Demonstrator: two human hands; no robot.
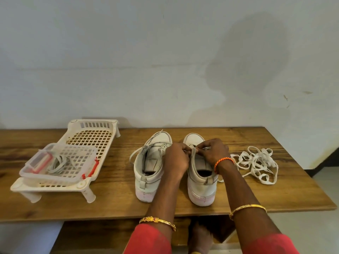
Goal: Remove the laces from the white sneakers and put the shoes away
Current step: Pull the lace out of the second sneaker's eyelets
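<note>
Your left hand [177, 158] and right hand [213, 153] both pinch the lace at the right sneaker [200, 173], mid-table; the left sneaker [148, 167] beside it is still laced; a loose lace pile [256, 164] lies to the right; I judge removal roughly half done, storage untouched; the white rack [91, 136] carries a clear lidded box [56, 162] holding coiled cords.

Two bare forearms, red sleeves [152, 239] at near edge, one on each arm. Left hand [177, 158]: gold bangle [157, 222] with small reddish stones low on the forearm. Right hand [213, 153]: orange-red braided thread band [222, 162] at the wrist, plain gold bangle [247, 208] nearer the sleeve. No rings visible.
</note>
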